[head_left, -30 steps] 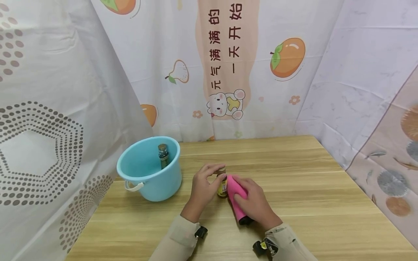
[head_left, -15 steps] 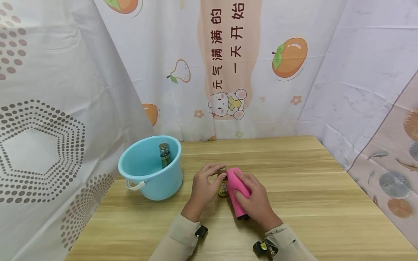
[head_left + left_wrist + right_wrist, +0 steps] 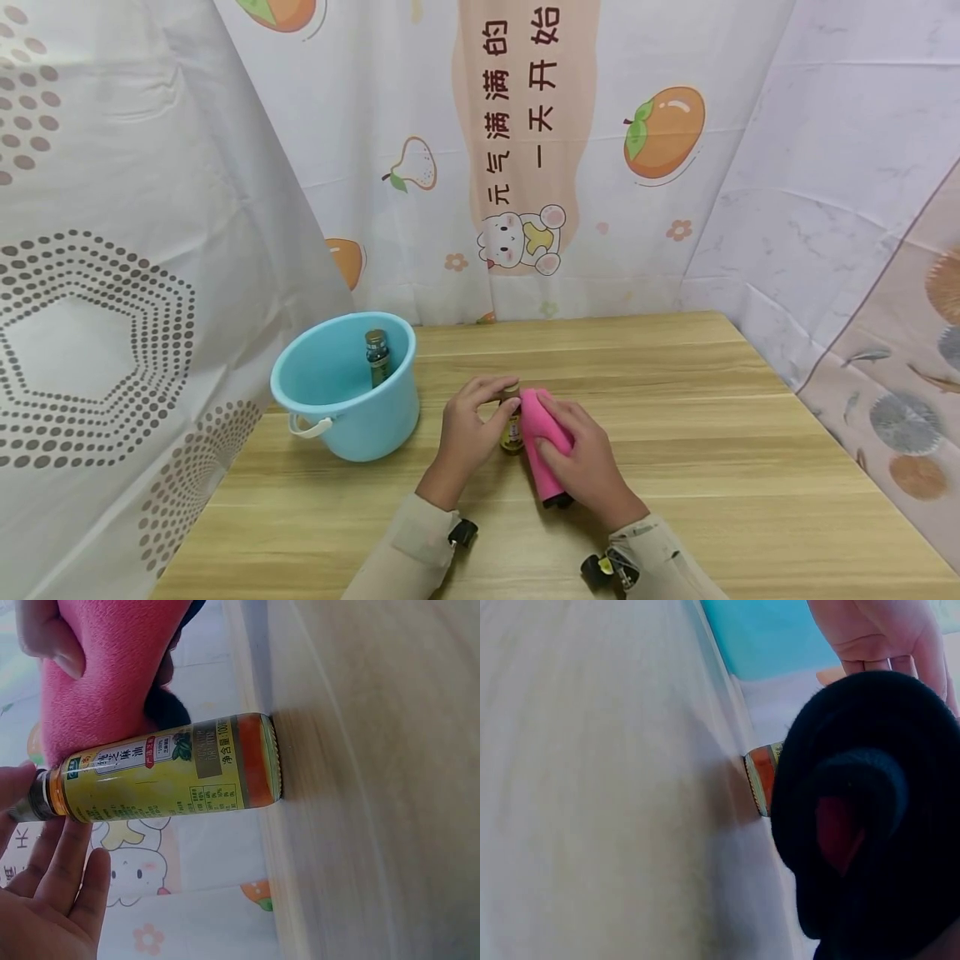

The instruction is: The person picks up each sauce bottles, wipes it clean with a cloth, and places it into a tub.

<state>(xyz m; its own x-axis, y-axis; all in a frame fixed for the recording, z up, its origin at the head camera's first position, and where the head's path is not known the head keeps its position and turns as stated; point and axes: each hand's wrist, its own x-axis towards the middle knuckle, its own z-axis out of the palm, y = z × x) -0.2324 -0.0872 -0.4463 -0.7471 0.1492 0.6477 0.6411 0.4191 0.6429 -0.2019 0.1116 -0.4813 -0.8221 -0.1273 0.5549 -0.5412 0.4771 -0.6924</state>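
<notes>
A small sesame oil bottle point(image 3: 513, 435) with a yellow label point(image 3: 157, 776) stands upright on the wooden table. At its cap and neck, the thumb and fingers of my left hand point(image 3: 467, 427) pinch it. My right hand point(image 3: 588, 458) grips a rolled pink cloth point(image 3: 543, 450), thumb on the near side, fingers over the top. The cloth lies along the bottle's right side and covers part of it. In the right wrist view the cloth's black underside point(image 3: 862, 720) shows as a roll, hiding most of the bottle; only its base point(image 3: 761, 780) shows.
To the left stands a light blue bucket point(image 3: 371, 429) with a white handle point(image 3: 309, 428). Inside it leans another dark bottle point(image 3: 378, 360) with a gold cap. Printed curtains point(image 3: 420, 233) hang behind the table point(image 3: 675, 400) and at both sides.
My right hand has slid the pink cloth up the bottle's side, then slightly back down. The left hand keeps its hold at the bottle's top.
</notes>
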